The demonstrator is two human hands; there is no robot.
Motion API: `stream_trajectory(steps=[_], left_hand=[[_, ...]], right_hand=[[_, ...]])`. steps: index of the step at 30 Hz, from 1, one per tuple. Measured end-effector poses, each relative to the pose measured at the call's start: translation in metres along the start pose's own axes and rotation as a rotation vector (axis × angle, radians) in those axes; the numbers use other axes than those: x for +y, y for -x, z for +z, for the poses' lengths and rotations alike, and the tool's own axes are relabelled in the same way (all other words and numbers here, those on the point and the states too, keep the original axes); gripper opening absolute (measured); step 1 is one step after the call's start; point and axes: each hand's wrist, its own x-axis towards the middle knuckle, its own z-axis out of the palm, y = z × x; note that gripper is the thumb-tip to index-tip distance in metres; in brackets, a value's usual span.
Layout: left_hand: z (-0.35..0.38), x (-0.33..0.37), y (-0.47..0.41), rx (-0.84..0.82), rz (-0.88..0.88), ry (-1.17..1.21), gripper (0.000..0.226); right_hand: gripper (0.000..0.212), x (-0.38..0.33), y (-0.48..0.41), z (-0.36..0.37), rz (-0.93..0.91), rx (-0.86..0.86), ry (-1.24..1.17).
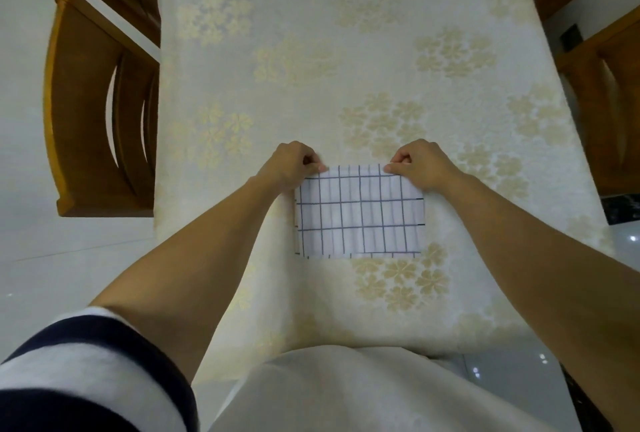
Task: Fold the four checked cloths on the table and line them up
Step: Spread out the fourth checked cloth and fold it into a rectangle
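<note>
L hand (294, 165) & R hand (420, 165) are each pinching a far corner of the cloth (360, 220), which is lying flat on the table (346, 51) near the person, looking thin, light & floppy, so corners are prob the best grip

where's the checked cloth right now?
In the head view the checked cloth lies flat on the flowered tablecloth, near its front edge and slightly right of centre, with the left hand and right hand pinching its far corners.
</note>
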Motion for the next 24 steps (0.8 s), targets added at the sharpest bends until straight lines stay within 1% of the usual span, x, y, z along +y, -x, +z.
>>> stream_trajectory(steps=[4,5,6,7,8,10,11,13,15,16,17,18,20,21,23,24], left_hand=[[0.006,-0.006,0.004,0.055,0.018,0.017,0.018],[0.009,-0.006,0.004,0.069,0.026,0.008,0.017],[0.012,-0.007,0.005,0.088,0.035,-0.003,0.017],[0.015,-0.007,0.005,0.126,0.051,-0.025,0.017],[0.02,-0.009,0.006,0.198,0.081,-0.07,0.02],[0.029,-0.011,0.011,0.331,0.126,-0.16,0.03],[0.034,-0.012,0.015,0.357,0.146,-0.176,0.034],[0.043,-0.016,0.02,0.374,0.196,-0.163,0.036],[0.042,-0.018,0.022,0.377,0.178,-0.054,0.036],[0.04,-0.018,0.022,0.368,0.166,-0.046,0.038],[0.038,-0.016,0.023,0.375,0.147,-0.067,0.04],[0.038,-0.012,0.024,0.411,0.137,-0.142,0.042],[0.048,0.003,0.029,0.507,0.201,-0.325,0.047],[0.059,0.012,0.033,0.515,0.253,-0.361,0.049],[0.087,0.025,0.043,0.463,0.324,-0.405,0.054],[0.101,0.027,0.048,0.419,0.309,-0.404,0.056]], right_hand=[[0.021,0.022,0.003,-0.007,0.096,0.173,-0.062],[0.024,0.024,0.004,-0.006,0.112,0.215,-0.061],[0.031,0.025,0.005,-0.004,0.108,0.27,-0.01],[0.04,0.024,0.007,0.0,0.084,0.341,0.078],[0.047,0.021,0.01,0.006,0.039,0.42,0.16],[0.052,0.01,0.017,0.021,-0.085,0.528,0.192],[0.054,0.006,0.019,0.029,-0.136,0.524,0.185],[0.056,-0.001,0.02,0.043,-0.178,0.458,0.178],[0.055,-0.007,0.02,0.055,-0.222,0.397,0.204],[0.054,-0.011,0.02,0.061,-0.259,0.375,0.253],[0.053,-0.015,0.021,0.066,-0.306,0.361,0.309],[0.052,-0.02,0.023,0.072,-0.349,0.348,0.352],[0.051,-0.028,0.028,0.083,-0.396,0.327,0.386],[0.051,-0.031,0.031,0.09,-0.392,0.309,0.393],[0.06,-0.034,0.038,0.103,-0.347,0.245,0.433],[0.064,-0.033,0.043,0.109,-0.315,0.216,0.469]])
